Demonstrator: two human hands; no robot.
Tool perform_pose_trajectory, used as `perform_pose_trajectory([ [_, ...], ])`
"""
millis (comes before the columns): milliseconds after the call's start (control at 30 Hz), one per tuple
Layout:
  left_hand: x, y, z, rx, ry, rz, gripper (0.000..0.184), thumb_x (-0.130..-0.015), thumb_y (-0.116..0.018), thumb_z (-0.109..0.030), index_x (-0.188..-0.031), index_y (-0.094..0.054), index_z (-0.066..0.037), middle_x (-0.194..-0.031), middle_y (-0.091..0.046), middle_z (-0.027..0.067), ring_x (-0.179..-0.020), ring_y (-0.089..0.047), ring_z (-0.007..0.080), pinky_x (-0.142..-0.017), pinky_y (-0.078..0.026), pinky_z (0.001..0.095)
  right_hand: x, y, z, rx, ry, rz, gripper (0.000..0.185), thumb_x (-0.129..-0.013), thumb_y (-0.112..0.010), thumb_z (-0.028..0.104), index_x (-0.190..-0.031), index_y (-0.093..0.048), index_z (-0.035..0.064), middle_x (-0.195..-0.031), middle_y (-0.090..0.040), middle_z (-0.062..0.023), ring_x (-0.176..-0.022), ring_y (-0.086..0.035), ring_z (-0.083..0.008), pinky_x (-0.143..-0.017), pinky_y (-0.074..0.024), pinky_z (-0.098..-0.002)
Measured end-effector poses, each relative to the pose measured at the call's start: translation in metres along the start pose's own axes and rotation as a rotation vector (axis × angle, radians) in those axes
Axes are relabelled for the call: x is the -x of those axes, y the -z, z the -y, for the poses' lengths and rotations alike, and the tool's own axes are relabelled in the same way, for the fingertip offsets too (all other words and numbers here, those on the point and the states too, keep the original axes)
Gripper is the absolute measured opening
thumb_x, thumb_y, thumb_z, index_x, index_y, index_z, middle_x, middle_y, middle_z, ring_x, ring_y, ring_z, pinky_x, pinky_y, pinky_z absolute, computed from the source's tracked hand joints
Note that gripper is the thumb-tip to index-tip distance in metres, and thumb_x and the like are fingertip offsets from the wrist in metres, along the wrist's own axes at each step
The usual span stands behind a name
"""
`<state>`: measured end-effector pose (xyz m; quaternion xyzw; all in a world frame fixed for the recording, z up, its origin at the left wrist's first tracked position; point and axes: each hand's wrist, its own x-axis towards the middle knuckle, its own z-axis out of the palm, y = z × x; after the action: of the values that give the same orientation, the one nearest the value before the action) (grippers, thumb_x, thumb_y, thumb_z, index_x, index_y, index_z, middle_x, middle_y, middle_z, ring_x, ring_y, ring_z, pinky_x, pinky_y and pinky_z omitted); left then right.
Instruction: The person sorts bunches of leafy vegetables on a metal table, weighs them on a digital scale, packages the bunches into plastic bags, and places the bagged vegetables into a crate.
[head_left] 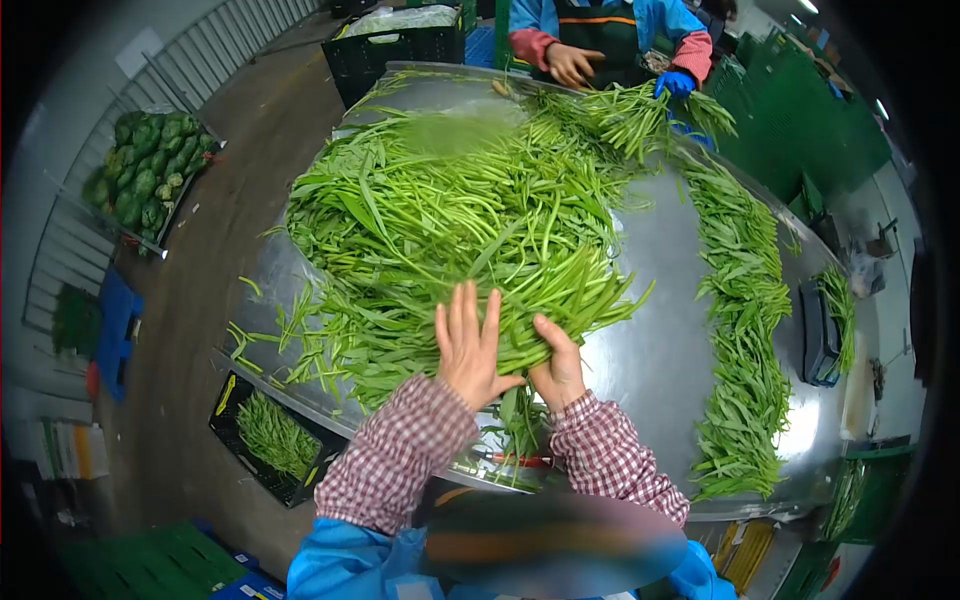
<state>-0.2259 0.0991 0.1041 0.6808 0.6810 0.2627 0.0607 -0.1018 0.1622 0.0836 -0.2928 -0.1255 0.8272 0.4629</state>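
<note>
Left hand: the left hand (462, 350) is spread wide with the palm down; it presses on leaves and does not grasp them.
Right hand: the right hand (558, 365) is bent around a bundle (520, 338) of stems, thumb showing; the other fingers are hidden, so I cannot tell how tight.
Bundle: it lies between both hands, at the near edge of the leafy pile (430, 225).
Slipping risk: stems could escape or be crushed, if the hold is too loose or too hard.
Tangling risk: neighbouring stems could be dragged along, because the pile is interlaced.
Tool risk: the red-handled tool (520, 460) beneath the hanging leaves could be knocked, being partly covered.
Edge risk: loose leaves near the metal surface's (655, 260) left edge could fall, if pushed.
Writing: small pale labels on the blue crate (225, 585) are unreadable; I recognise no brand.
</note>
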Motion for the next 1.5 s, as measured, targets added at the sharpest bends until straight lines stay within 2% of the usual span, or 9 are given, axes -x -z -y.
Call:
perform_pose_trajectory([
  [300, -0.001, -0.009, 0.039, 0.409, -0.077, -0.12, 0.075, -0.069, -0.071, -0.021, -0.132, -0.033, -0.006, -0.121, -0.051, 0.013, -0.109, -0.05, 0.0282, -0.102, -0.029, 0.0437, 0.041, -0.005, 0.031, 0.332, -0.045, 0.422, 0.064, -0.068, -0.067, 0.001, -0.126, -0.04, 0.0031, -0.12, -0.05, -0.0084, -0.113, -0.047, -0.0227, -0.099, -0.0331, -0.0361],
  [633, -0.011, 0.175, 0.032, 0.69, 0.182, 0.326, 0.081, -0.06, -0.078, -0.011, -0.126, -0.034, 0.002, -0.114, -0.051, 0.0111, -0.101, -0.053, 0.0195, -0.091, -0.042, 0.0338, 0.026, -0.026, 0.094, -0.059, 0.283, 0.113, 0.016, -0.081, -0.058, 0.0, -0.096, -0.055, 0.0056, -0.089, -0.062, -0.0081, -0.072, -0.058, -0.0141, -0.073, -0.0515, -0.0299],
  [700, -0.008, 0.181, 0.034, 0.929, 0.141, 0.264, 0.057, -0.067, -0.072, -0.011, -0.116, -0.045, 0.001, -0.103, -0.057, 0.0099, -0.093, -0.056, 0.0188, -0.084, -0.045, 0.033, 0.042, -0.029, 0.123, 0.223, 0.601, 0.067, 0.012, -0.078, -0.06, 0.0, -0.088, -0.055, 0.0048, -0.08, -0.059, -0.0058, -0.067, -0.055, -0.0111, -0.063, -0.0505, -0.027],
  [867, 0.004, 0.123, 0.034, 1.257, 0.4, 0.281, 0.049, -0.072, -0.063, -0.011, -0.115, -0.046, 0.002, -0.102, -0.06, 0.0165, -0.091, -0.059, 0.0234, -0.081, -0.049, 0.0355, 0.077, -0.04, 0.067, 1.16, 0.466, 0.448, 0.014, -0.073, -0.054, -0.004, -0.085, -0.053, 0.0044, -0.077, -0.051, 0.0007, -0.062, -0.049, -0.0044, -0.054, -0.0414, -0.0214],
  [967, 0.014, 0.068, 0.037, 1.656, 0.331, 0.265, 0.055, -0.072, -0.069, -0.017, -0.117, -0.044, 0.001, -0.11, -0.056, 0.0172, -0.095, -0.058, 0.0246, -0.084, -0.047, 0.0378, 0.087, -0.05, 0.008, 1.375, 0.527, 0.614, 0.013, -0.07, -0.056, 0.001, -0.081, -0.051, 0.0048, -0.076, -0.049, -0.0066, -0.058, -0.054, -0.017, -0.052, -0.0433, -0.0278],
  [1233, 0.052, 0.065, 0.044, 1.444, 0.519, 0.224, 0.049, -0.068, -0.068, -0.011, -0.112, -0.049, -0.002, -0.095, -0.057, 0.0073, -0.086, -0.055, 0.0185, -0.079, -0.044, 0.0312, 0.082, -0.036, -0.002, 1.366, 0.643, 1.024, 0.018, -0.075, -0.057, 0.006, -0.092, -0.054, 0.0053, -0.095, -0.054, -0.0072, -0.075, -0.056, -0.0218, -0.061, -0.0463, -0.0297],
  [1300, 0.065, 0.113, 0.051, 1.293, 0.569, 0.146, 0.049, -0.066, -0.068, -0.012, -0.11, -0.05, -0.002, -0.092, -0.058, 0.0083, -0.085, -0.056, 0.0198, -0.077, -0.045, 0.0317, 0.083, -0.002, 0.036, 1.145, 0.313, 0.509, 0.017, -0.077, -0.057, 0.008, -0.094, -0.057, 0.0049, -0.092, -0.057, -0.0077, -0.077, -0.057, -0.0216, -0.066, -0.0472, -0.0293],
  [1367, 0.074, 0.167, 0.069, 1.101, 0.546, 0.128, 0.049, -0.064, -0.068, -0.015, -0.108, -0.051, 0.0, -0.09, -0.059, 0.0094, -0.082, -0.057, 0.0202, -0.075, -0.045, 0.0316, 0.08, 0.06, 0.069, 1.684, 0.165, 0.275, 0.012, -0.079, -0.055, 0.008, -0.09, -0.06, 0.0041, -0.08, -0.059, -0.009, -0.077, -0.058, -0.0231, -0.07, -0.0473, -0.0316],
  [1500, 0.067, 0.22, 0.091, 0.951, 0.393, 0.264, 0.054, -0.062, -0.07, -0.023, -0.106, -0.049, 0.003, -0.085, -0.056, 0.012, -0.079, -0.055, 0.0212, -0.069, -0.044, 0.0318, 0.12, 0.149, 0.011, 1.946, 0.177, 0.728, 0.022, -0.074, -0.051, 0.004, -0.093, -0.062, 0.007, -0.078, -0.058, -0.0102, -0.078, -0.055, -0.0263, -0.07, -0.044, -0.0385],
])
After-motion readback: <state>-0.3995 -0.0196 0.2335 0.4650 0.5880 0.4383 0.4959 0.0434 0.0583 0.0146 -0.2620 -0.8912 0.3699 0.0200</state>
